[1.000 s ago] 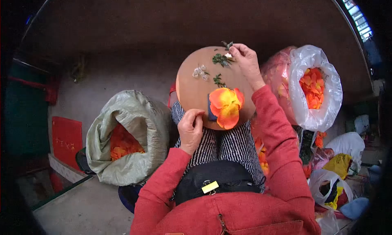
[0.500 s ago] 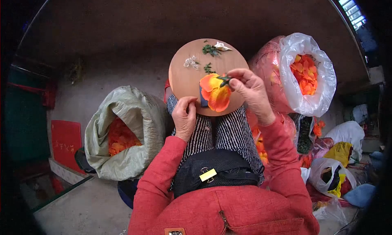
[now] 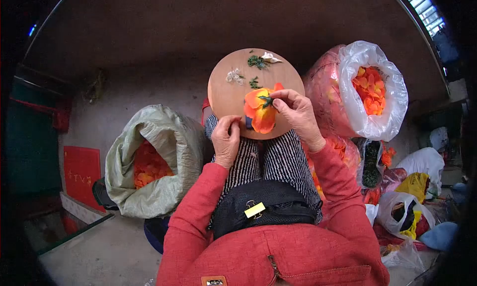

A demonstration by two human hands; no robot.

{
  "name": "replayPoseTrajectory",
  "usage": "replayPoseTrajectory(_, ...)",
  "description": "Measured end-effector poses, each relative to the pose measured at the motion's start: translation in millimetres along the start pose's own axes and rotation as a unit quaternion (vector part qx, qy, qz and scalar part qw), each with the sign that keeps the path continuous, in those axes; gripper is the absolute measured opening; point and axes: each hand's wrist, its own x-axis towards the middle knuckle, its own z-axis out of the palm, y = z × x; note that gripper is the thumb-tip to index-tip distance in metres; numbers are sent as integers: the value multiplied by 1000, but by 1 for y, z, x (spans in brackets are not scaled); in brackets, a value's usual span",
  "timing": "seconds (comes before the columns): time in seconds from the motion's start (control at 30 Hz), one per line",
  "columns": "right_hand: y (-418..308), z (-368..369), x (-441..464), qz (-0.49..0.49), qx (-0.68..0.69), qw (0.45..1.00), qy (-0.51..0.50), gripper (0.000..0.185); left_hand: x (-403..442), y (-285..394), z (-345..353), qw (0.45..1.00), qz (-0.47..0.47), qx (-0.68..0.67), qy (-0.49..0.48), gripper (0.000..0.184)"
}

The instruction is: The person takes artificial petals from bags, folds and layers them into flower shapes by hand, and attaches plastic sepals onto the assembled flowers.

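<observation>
Ok, green pc (image 3: 267,102) in R grip (image 3: 297,114), orange flwr (image 3: 261,121) just L.

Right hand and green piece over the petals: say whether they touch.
Touching. The head view shows the right hand pinching the green piece between thumb and forefinger, over the orange petals.

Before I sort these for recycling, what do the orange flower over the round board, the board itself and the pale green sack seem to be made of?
Orange flower: probably fabric, softly matt; the petals look thin, with dyed-looking yellow shading.
Round board: wood or wood-look laminate, smooth, evenly light brown.
Pale green sack: likely woven plastic, faintly shiny, stiffly creased.
</observation>
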Motion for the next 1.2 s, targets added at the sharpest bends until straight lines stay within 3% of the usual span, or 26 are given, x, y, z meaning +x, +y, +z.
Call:
replayPoseTrajectory(0.03,-2,-1,-1,0,1,1000,2,15,2,4,-3,999,-38,-23,-12,8)
replayPoseTrajectory(0.1,-7,-6,-2,-163,-254,952,46,14,8,3,-7,992,-90,-93,2,7)
replayPoseTrajectory(0.2,-12,-14,-1,-223,-307,921,84,16,25,27,-18,988,-102,-114,35,8)
replayPoseTrajectory(0.23,-12,-12,-1,-221,-306,922,85,16,33,42,-19,988,-103,-113,34,8)
replayPoseTrajectory(0.3,-12,-7,1,-206,-289,933,59,14,46,67,-15,997,10,-81,-5,9)
replayPoseTrajectory(0.37,-8,-2,5,-218,-293,930,54,13,55,76,-1,989,17,-142,-21,9)
replayPoseTrajectory(0.47,-4,-1,6,-221,-289,930,49,12,63,72,13,989,78,-53,-114,7)
replayPoseTrajectory(0.63,-1,-4,9,-241,-305,920,49,14,63,65,19,989,73,-45,-119,7)
replayPoseTrajectory(0.7,0,-4,9,-279,-343,896,54,16,65,65,18,976,192,51,-91,10)
replayPoseTrajectory(1.0,6,-6,6,-274,-381,881,65,11,58,60,19,965,234,97,-69,12)
replayPoseTrajectory(1.07,8,-12,3,-268,-353,894,73,12,45,57,15,985,163,48,-11,8)
replayPoseTrajectory(1.1,10,-16,0,-252,-323,909,73,14,36,57,8,984,171,45,-10,8)
replayPoseTrajectory(1.17,15,-22,-11,-220,-280,931,84,15,10,57,-10,993,-98,-57,-39,13)
replayPoseTrajectory(1.2,16,-22,-16,-138,-216,961,103,15,0,52,-12,977,-161,-117,-78,15)
